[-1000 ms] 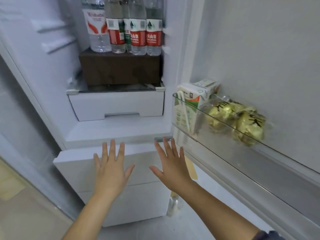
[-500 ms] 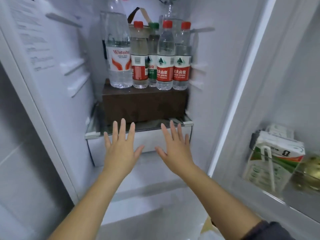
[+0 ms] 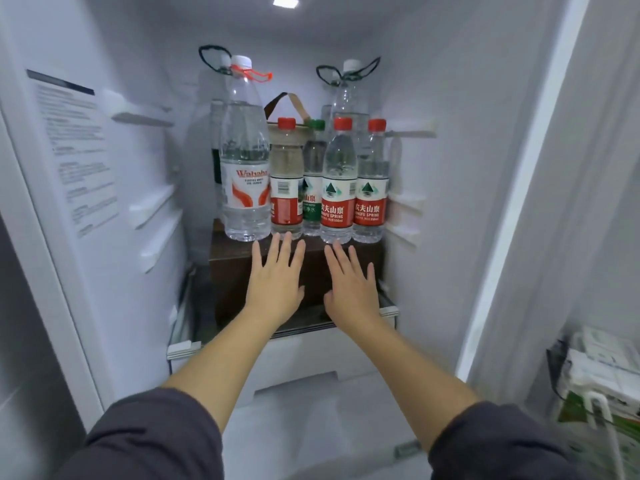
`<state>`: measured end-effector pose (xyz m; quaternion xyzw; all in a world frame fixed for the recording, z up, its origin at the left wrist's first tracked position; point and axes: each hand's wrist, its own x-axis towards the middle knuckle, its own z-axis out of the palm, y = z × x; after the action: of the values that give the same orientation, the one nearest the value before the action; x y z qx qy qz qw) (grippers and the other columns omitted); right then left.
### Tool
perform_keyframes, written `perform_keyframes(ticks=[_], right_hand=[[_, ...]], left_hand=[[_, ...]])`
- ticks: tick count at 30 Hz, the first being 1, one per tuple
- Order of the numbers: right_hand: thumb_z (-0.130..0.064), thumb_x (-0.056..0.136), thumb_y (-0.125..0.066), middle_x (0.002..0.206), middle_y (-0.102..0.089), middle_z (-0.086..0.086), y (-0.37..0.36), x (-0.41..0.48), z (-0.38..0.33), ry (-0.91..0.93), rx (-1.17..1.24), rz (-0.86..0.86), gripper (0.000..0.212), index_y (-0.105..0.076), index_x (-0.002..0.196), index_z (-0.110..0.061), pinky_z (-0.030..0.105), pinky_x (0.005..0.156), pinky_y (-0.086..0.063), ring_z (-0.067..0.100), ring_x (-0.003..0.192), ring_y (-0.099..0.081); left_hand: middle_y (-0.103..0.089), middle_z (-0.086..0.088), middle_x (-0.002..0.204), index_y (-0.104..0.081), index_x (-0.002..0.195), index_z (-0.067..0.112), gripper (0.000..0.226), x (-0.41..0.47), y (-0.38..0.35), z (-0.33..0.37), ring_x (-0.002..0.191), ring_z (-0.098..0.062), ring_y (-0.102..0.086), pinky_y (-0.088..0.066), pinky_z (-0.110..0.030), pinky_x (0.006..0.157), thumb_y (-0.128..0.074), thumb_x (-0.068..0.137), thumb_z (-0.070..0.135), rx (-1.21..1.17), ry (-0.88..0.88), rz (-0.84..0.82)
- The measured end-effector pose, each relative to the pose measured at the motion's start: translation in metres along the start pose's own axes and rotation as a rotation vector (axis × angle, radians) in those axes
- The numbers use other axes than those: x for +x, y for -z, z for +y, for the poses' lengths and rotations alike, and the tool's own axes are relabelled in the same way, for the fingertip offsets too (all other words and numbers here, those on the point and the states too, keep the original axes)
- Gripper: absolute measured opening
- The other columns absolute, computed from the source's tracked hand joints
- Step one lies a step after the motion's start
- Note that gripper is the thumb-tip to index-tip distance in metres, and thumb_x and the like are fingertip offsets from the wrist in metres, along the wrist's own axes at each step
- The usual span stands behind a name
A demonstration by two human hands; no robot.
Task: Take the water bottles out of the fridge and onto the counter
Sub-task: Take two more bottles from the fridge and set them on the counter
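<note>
Several water bottles stand upright on a dark brown box point(image 3: 235, 271) inside the open fridge. At the left is a tall Wahaha bottle point(image 3: 245, 174) with a white cap. Beside it stand three small red-capped bottles point(image 3: 286, 188) point(image 3: 338, 192) point(image 3: 371, 192) and a green-capped bottle point(image 3: 313, 181) behind them. Taller bottles point(image 3: 349, 95) stand at the back. My left hand point(image 3: 277, 285) and my right hand point(image 3: 349, 285) are spread flat, palms down, in front of the box, fingertips just below the bottle bases. Neither hand holds anything.
White fridge walls with shelf rails close in left point(image 3: 149, 209) and right point(image 3: 408, 202). A glass shelf edge point(image 3: 180, 348) sits under the box above a white drawer point(image 3: 311, 355). The open door at right holds a drink carton point(image 3: 602, 386).
The view has tilted up and come closer to the fridge. Both open hands have risen from the drawer front to the box just under the bottles.
</note>
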<state>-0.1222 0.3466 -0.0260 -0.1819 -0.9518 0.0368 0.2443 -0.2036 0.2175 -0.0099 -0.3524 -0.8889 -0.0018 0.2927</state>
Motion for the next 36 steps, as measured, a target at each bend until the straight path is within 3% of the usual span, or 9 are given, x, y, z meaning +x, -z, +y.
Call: perform_keyframes(ticks=[5,8,11,15,20,23,27,32,36], right_hand=[[-0.019,0.094,-0.055,0.164,-0.017,-0.004,0.003,0.003,0.005,0.039,0.098,0.108,0.07,-0.023,0.156,-0.022,0.047,0.121,-0.019,0.021,0.152,-0.012],[-0.021,0.091,-0.061,0.148,-0.041,0.0,0.016,0.012,0.004,-0.046,0.293,0.354,0.057,-0.04,0.143,-0.02,0.037,0.109,-0.04,0.019,0.136,-0.04],[-0.018,0.088,-0.068,0.142,-0.042,0.004,0.041,0.043,0.006,-0.213,0.533,0.548,0.06,-0.038,0.14,-0.017,0.032,0.101,-0.046,0.018,0.127,-0.046],[-0.01,0.087,-0.069,0.135,-0.049,0.01,0.072,0.082,0.012,-0.391,0.765,0.539,0.06,-0.04,0.139,-0.013,0.03,0.092,-0.045,0.025,0.123,-0.051],[-0.01,0.088,-0.067,0.137,-0.045,0.015,0.074,0.097,0.007,-0.489,0.675,0.509,0.06,-0.036,0.139,-0.014,0.028,0.075,-0.041,0.029,0.113,-0.057],[-0.012,0.089,-0.068,0.141,-0.045,0.016,0.066,0.097,0.008,-0.588,0.708,0.471,0.061,-0.034,0.14,-0.012,0.038,0.087,-0.049,0.032,0.121,-0.054],[-0.015,0.089,-0.068,0.138,-0.054,0.016,0.063,0.1,0.014,-0.656,0.72,0.424,0.058,-0.036,0.138,-0.009,0.048,0.101,-0.048,0.035,0.124,-0.055],[-0.024,0.08,-0.079,0.132,-0.059,0.015,0.065,0.098,0.015,-0.653,0.694,0.445,0.063,-0.045,0.129,-0.006,0.049,0.1,-0.047,0.034,0.123,-0.055],[-0.033,0.077,-0.081,0.12,-0.066,0.011,0.064,0.09,0.019,-0.567,0.643,0.386,0.054,-0.059,0.12,-0.007,0.046,0.093,-0.053,0.028,0.111,-0.063]], left_hand=[[-0.012,-0.012,0.163,-0.013,0.155,0.017,0.093,-0.001,-0.014,0.0,0.151,-0.031,-0.004,-0.005,-0.06,0.118,-0.062,0.083,0.05,0.001,-0.009,0.079],[-0.01,-0.013,0.163,-0.01,0.156,0.017,0.096,0.0,-0.015,0.0,0.151,-0.032,-0.003,-0.002,-0.06,0.119,-0.062,0.082,0.053,-0.005,-0.009,0.076],[-0.005,-0.012,0.164,-0.005,0.156,0.018,0.098,0.0,-0.014,0.001,0.151,-0.032,0.001,0.003,-0.06,0.118,-0.059,0.083,0.056,-0.012,-0.002,0.059],[-0.002,-0.012,0.164,-0.002,0.156,0.018,0.099,0.0,-0.014,0.002,0.151,-0.033,0.005,0.005,-0.06,0.117,-0.057,0.084,0.058,-0.012,-0.003,0.047],[-0.001,-0.012,0.164,-0.001,0.156,0.017,0.1,0.0,-0.013,0.002,0.151,-0.033,0.005,0.006,-0.06,0.117,-0.056,0.083,0.059,-0.014,-0.002,0.041],[-0.002,-0.012,0.164,-0.002,0.156,0.017,0.1,0.0,-0.012,0.001,0.151,-0.033,0.005,0.006,-0.06,0.116,-0.056,0.083,0.059,-0.018,-0.004,0.032],[-0.003,-0.012,0.164,-0.003,0.156,0.018,0.099,0.0,-0.011,0.002,0.151,-0.033,0.004,0.007,-0.06,0.116,-0.056,0.083,0.06,-0.028,0.001,0.025],[-0.004,-0.011,0.164,-0.003,0.156,0.019,0.098,0.0,-0.011,0.001,0.151,-0.032,0.004,0.006,-0.059,0.117,-0.055,0.084,0.059,-0.046,0.0,0.019],[-0.007,-0.009,0.164,-0.007,0.156,0.02,0.09,0.002,-0.004,0.002,0.151,-0.029,0.003,0.006,-0.058,0.117,-0.051,0.087,0.057,-0.088,0.01,-0.016]])
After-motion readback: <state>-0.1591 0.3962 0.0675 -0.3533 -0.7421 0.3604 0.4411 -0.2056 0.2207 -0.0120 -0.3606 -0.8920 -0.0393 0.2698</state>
